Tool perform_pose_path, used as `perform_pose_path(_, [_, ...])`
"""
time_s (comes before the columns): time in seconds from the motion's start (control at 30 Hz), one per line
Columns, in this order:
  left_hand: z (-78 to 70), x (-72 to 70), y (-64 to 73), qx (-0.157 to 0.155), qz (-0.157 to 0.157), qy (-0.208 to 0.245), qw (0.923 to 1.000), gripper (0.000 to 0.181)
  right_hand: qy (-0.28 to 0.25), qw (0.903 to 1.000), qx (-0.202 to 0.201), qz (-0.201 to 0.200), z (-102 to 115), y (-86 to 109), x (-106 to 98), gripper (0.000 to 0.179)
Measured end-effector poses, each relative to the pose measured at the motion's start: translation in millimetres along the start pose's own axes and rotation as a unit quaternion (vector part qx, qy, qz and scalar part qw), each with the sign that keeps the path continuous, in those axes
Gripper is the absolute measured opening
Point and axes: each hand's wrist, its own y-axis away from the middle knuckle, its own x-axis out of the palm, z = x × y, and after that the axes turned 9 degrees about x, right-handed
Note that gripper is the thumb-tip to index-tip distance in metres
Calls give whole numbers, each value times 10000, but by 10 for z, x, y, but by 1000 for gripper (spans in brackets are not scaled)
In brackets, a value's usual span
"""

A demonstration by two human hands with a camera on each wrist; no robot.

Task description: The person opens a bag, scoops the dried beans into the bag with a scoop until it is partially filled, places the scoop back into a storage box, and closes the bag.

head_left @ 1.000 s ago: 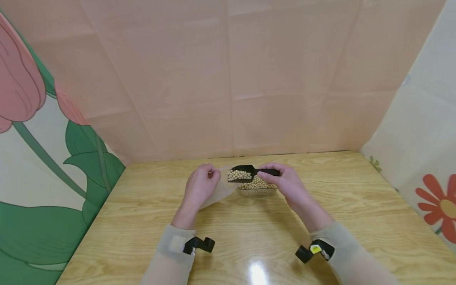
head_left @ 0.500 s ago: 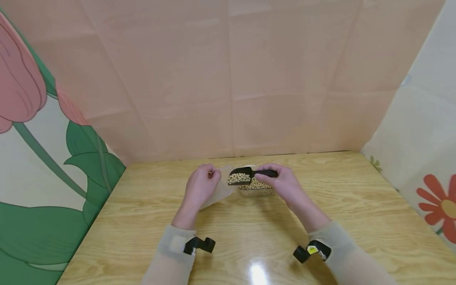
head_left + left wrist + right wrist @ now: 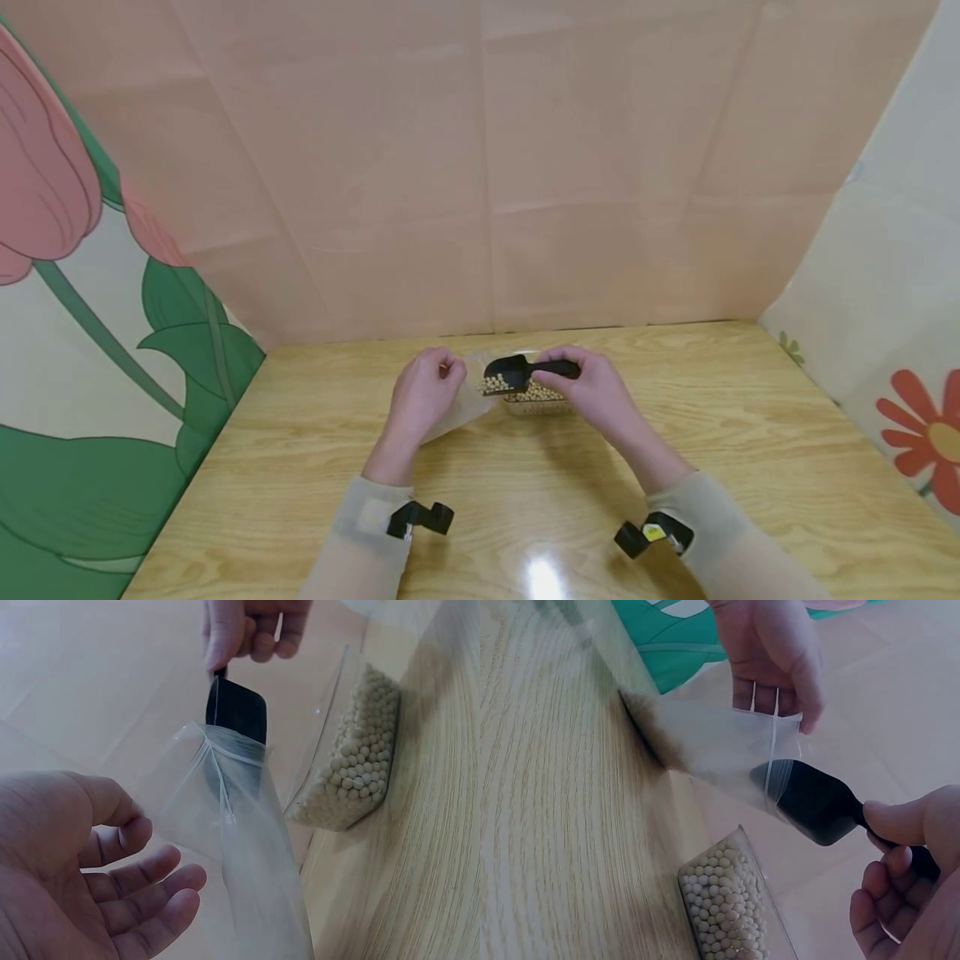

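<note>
My left hand [image 3: 423, 392] pinches the rim of a clear plastic zip bag [image 3: 262, 877] between thumb and forefinger. My right hand [image 3: 600, 387] grips the handle of a small black scoop [image 3: 513, 372]. In both wrist views the scoop's front part lies inside the bag's mouth. Some pale round beans [image 3: 495, 384] show at the scoop's front in the head view, and it tilts down to the left. Just beyond and below the scoop stands a clear rectangular container [image 3: 536, 408], filled with the same beans [image 3: 724, 900].
A wooden table [image 3: 480, 508] lies under everything, its back edge against a pink sheet [image 3: 480, 167]. Panels printed with a tulip [image 3: 45, 142] and a red flower [image 3: 937, 433] stand at the left and right. Each forearm wears a black camera mount.
My right hand has moved slightly left and down, bringing the scoop to the bag's mouth and tipping it. Fewer beans show in the scoop. The left hand has stayed nearly in place.
</note>
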Motion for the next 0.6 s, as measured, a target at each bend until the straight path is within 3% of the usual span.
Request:
perform_pose_path(0.3, [-24, 6, -9, 12, -11, 55, 10000, 21, 84, 9999, -62, -106, 63, 60, -27, 21])
perform_pose_path(0.6, [-4, -5, 0, -215, 25, 74, 9997, 19, -84, 9999, 71, -97, 90, 84, -90, 25])
